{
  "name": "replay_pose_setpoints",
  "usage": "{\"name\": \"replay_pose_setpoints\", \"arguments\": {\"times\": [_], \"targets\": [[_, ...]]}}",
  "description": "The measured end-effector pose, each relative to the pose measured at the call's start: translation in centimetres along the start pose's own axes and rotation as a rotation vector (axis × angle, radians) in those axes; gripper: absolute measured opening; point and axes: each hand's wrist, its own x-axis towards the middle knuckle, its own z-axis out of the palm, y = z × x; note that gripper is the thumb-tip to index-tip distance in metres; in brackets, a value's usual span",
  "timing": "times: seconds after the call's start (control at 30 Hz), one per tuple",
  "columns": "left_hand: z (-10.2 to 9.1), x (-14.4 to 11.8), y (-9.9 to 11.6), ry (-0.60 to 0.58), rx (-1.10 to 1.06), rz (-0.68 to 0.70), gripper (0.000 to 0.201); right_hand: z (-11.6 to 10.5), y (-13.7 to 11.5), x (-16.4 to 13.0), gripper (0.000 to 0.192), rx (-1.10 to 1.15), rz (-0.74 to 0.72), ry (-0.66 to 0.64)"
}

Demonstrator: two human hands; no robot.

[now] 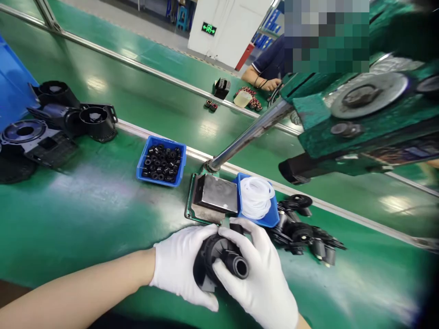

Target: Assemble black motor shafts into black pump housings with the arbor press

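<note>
Gripping a black plastic impeller part [219, 262] in both gloved hands, the person holds it just in front of the small green press base [213, 198], which serves as the landmark. The left hand [181, 269] cups the part's finned disc from the left, fingers curled round its rim; the right hand [260, 278] wraps over the top and right, thumb pressed beside the short tube that sticks out toward the camera. Both are closed on the part. By my judgement the step in hand is fitting or checking this piece off the press, and the next move would call for a steady turn of the part without loosening either grip. Far left of the press base lie black motor housings [58, 123]; nearer, to its left, sits a blue tray of black rings [162, 161]. Touching the base on its right is a blue tray of white rings [256, 197], and beyond that a heap of black impeller parts [305, 233]. The press's steel lever [250, 135] slants up and right from the base, crowding the space above. Beyond the base, across the green belt, a co-worker's hand [270, 83] rests among small parts.
</note>
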Motion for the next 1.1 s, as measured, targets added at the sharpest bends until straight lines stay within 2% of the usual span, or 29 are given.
{"name": "replay_pose_setpoints", "arguments": {"times": [0.3, 1.1], "targets": [[0.14, -0.25, -0.17, 0.013, 0.014, -0.059, 0.105, 0.01, 0.37, 0.19, 0.039, 0.026, 0.018, -0.004], [-0.14, 0.21, 0.4, 0.032, -0.032, -0.047, 0.097, 0.07, 0.41, 0.13, 0.042, 0.021, 0.009, 0.002]]}}
